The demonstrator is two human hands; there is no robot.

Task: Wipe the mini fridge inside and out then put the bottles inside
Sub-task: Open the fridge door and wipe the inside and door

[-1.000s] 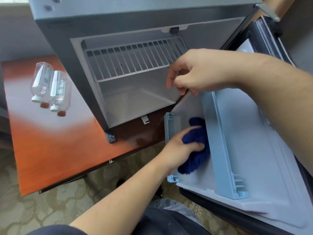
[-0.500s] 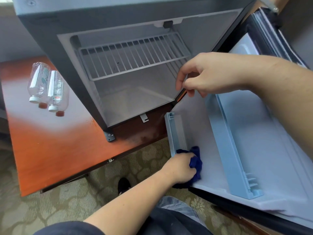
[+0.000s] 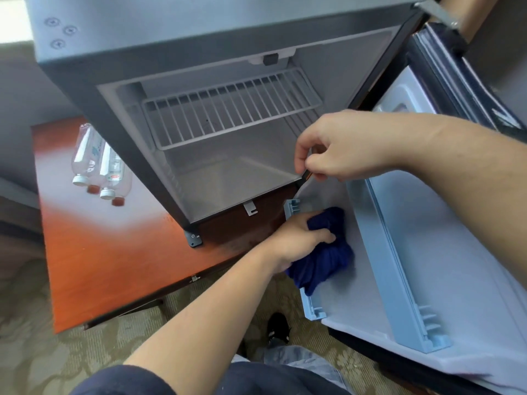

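From what I see: fridge point(image 3: 171, 24) shell's matt grey metal, liner smooth plastic w/ coated wire rack point(image 3: 228, 109). Cloth point(image 3: 322, 260) looks fuzzy, table point(image 3: 99, 266) is glossy wood, bottles point(image 3: 99, 166) clear plastic.

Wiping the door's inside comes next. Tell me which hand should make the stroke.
Left. The left hand grips the blue cloth, pressed on the door between its two shelf rails. The right hand has no cloth and sits higher, by the front edge of the fridge.
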